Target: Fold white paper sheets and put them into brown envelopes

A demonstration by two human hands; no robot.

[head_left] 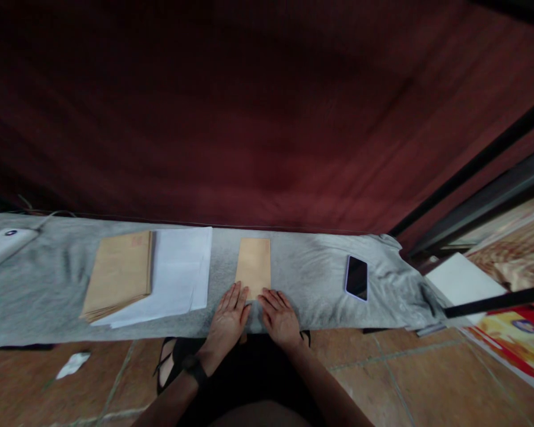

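A narrow tan paper envelope lies flat on the grey cloth in front of me. At its near left corner rests my left hand, palm down with the fingers stretched out. My right hand lies the same way on the near right corner, fingers extended. To the left is a stack of brown envelopes, overlapping several white paper sheets. Whether the envelope under my hands is sealed, I cannot tell.
The grey cloth covers a long narrow bench against a dark red curtain. A phone lies to the right, a white device with a cord at far left. Black bars and a colourful box stand at right.
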